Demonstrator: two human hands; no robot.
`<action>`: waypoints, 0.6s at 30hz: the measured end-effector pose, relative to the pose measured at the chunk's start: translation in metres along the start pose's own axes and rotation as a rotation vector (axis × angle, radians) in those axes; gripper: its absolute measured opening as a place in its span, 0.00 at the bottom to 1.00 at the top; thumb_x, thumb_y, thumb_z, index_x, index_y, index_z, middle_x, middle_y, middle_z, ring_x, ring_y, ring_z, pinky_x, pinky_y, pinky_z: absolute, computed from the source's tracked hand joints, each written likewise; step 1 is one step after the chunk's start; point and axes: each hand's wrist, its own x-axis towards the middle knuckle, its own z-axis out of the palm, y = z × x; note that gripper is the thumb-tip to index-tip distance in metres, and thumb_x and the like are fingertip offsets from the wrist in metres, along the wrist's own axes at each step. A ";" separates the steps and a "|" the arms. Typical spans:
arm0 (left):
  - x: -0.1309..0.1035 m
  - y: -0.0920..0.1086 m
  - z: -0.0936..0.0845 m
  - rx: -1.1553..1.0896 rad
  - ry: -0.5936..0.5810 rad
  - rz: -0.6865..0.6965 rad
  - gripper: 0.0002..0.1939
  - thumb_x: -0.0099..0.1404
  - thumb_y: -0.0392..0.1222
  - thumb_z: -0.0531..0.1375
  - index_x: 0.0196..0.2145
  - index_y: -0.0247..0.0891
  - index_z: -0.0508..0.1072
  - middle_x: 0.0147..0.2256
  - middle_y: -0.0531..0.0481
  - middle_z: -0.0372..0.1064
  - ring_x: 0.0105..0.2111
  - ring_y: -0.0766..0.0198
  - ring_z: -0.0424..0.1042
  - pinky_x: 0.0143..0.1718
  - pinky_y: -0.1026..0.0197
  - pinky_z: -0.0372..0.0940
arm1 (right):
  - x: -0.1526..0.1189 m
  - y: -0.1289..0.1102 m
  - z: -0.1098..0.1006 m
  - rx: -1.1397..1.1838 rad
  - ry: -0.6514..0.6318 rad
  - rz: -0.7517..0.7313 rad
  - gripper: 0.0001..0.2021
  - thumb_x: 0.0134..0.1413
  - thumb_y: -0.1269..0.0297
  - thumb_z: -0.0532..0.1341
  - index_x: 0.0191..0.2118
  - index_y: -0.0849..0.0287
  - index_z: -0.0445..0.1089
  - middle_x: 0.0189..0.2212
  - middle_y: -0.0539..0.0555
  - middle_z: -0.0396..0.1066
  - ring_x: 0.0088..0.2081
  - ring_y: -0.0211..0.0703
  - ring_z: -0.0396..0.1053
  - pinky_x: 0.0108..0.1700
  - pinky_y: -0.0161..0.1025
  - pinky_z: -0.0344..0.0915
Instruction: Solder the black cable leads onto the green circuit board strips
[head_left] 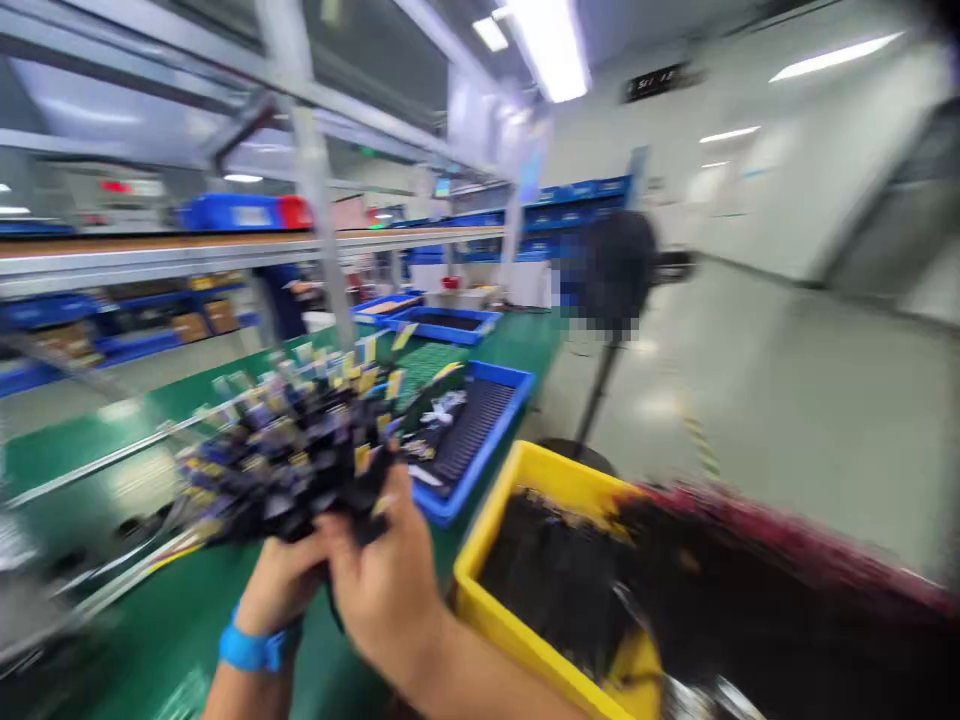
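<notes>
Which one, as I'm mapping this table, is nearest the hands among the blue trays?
The blue tray just right of the held dark bundle, beside the yellow bin; the other trays sit farther along the green table.

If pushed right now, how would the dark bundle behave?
The dark bundle would probably splay: its many tips fan apart. The far end may droop, since the left hand and the right hand grip the near end.

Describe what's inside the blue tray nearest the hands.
The blue tray holds dark ridged material and whitish pieces. The held bundle hides some of its left side; whatever lies beneath the top layer is covered.
</notes>
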 end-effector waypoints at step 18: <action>-0.259 0.217 -0.295 1.086 0.701 -0.015 0.28 0.45 0.51 0.65 0.44 0.37 0.72 0.41 0.51 0.73 0.44 0.53 0.70 0.49 0.54 0.64 | -0.100 -0.359 0.190 1.399 -0.787 0.521 0.29 0.59 0.47 0.43 0.55 0.64 0.59 0.56 0.58 0.59 0.61 0.46 0.49 0.63 0.47 0.41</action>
